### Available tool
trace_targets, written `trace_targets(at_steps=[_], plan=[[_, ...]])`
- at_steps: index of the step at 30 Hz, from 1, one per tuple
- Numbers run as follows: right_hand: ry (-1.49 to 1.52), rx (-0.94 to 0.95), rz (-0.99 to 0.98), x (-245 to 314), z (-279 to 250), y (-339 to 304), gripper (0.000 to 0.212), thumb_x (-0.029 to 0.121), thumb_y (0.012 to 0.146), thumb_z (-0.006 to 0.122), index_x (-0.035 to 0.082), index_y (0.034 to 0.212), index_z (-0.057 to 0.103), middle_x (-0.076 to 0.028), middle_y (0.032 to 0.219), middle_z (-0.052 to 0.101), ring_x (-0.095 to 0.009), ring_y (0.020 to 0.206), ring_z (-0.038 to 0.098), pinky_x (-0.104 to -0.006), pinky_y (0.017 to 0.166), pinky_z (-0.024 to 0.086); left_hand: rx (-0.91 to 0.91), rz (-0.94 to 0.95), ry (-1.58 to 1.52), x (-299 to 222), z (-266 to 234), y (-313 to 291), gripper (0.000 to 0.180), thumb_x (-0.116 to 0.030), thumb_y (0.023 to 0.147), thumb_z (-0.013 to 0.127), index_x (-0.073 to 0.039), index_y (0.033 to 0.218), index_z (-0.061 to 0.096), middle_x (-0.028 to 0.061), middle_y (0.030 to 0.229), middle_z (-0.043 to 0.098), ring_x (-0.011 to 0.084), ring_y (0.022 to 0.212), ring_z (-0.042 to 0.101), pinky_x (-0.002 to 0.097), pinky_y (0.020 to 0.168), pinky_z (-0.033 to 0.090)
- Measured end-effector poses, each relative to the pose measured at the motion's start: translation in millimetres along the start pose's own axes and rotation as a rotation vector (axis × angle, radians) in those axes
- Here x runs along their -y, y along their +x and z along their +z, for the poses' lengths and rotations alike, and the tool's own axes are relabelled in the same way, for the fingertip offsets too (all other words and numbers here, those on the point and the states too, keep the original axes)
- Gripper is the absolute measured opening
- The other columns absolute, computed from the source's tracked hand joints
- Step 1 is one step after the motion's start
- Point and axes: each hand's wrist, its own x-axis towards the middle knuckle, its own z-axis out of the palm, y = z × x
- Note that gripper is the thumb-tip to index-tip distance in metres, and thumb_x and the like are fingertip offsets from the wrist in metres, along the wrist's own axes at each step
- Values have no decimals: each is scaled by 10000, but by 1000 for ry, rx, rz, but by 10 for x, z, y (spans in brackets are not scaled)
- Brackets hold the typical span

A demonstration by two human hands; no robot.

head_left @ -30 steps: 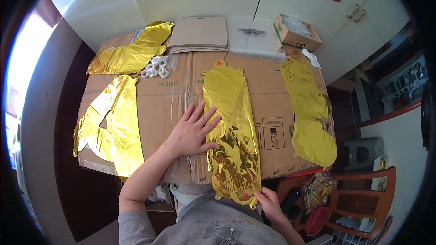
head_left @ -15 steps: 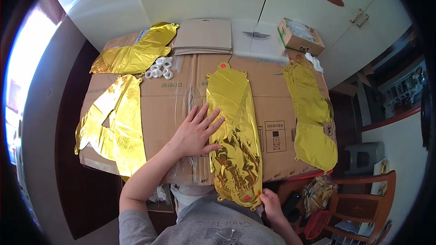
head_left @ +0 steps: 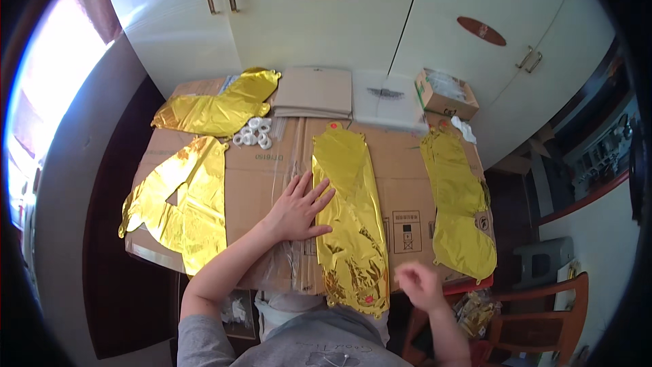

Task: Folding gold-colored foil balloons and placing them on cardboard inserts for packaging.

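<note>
A long, flat gold foil balloon (head_left: pixel 348 197) lies lengthwise on the cardboard table cover, its near end reaching over the edge toward my lap. It has small tabs along its rim and a red dot near each end. My left hand (head_left: pixel 299 212) rests on its left edge, palm down with the fingers spread. To the right of its near end, my right hand (head_left: pixel 420 285) is raised off the foil, fingers curled and blurred by motion. I cannot make out anything in it.
Flat gold balloons lie around: one with a hole (head_left: pixel 193 211) at left, a bent one (head_left: pixel 217 109) behind it, another (head_left: pixel 458 211) at right. White rings (head_left: pixel 252 133), cardboard sheets (head_left: pixel 312 92) and an open box (head_left: pixel 446 93) sit at the back. A wooden chair (head_left: pixel 536 297) stands right.
My right hand has let go of the balloon's near right corner and moved up and to the right. The left hand stays on the foil. My view has tilted up, showing more cabinet.
</note>
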Motion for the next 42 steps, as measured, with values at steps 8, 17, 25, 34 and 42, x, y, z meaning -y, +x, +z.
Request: trace_targets(at_steps=[8, 17, 25, 34, 42], plan=[[-61, -66, -119, -180, 67, 3289, 348, 307, 859, 689, 36, 1074, 654, -95, 970, 693, -254, 884, 674, -364, 779, 530, -92, -35, -49, 48, 111, 1, 858, -685, 894, 430, -74, 1490, 339, 184, 1530, 343, 441, 1431, 242, 571, 1162, 166], [-755, -17, 397, 375, 418, 4318, 487, 523, 732, 740, 89, 950, 723, -89, 1021, 721, -248, 957, 692, -392, 797, 549, -87, -36, -69, 30, 66, -70, 824, -674, 901, 434, -83, 1472, 378, 175, 1519, 365, 414, 1426, 277, 588, 1146, 198], [-800, 11, 428, 357, 475, 4468, 474, 480, 740, 752, 74, 983, 717, -86, 1041, 721, -263, 969, 693, -390, 801, 558, -47, -37, -53, 23, 16, -51, 810, -667, 912, 419, -97, 1485, 366, 148, 1533, 356, 391, 1440, 259, 581, 1154, 187], [-824, 7, 450, 305, 496, 4567, 471, 492, 741, 777, 76, 951, 707, -78, 948, 704, -251, 874, 680, -377, 740, 549, -51, -34, -35, 33, 20, -49, 808, -668, 914, 410, -99, 1487, 364, 147, 1531, 359, 389, 1437, 264, 583, 1153, 187], [-817, 12, 465, 270, 485, 4598, 523, 482, 725, 808, 65, 1028, 720, -113, 1079, 715, -278, 1008, 690, -389, 789, 569, -101, -14, -43, 42, 82, -48, 812, -677, 907, 417, -92, 1469, 389, 170, 1516, 371, 406, 1419, 292, 597, 1138, 205]])
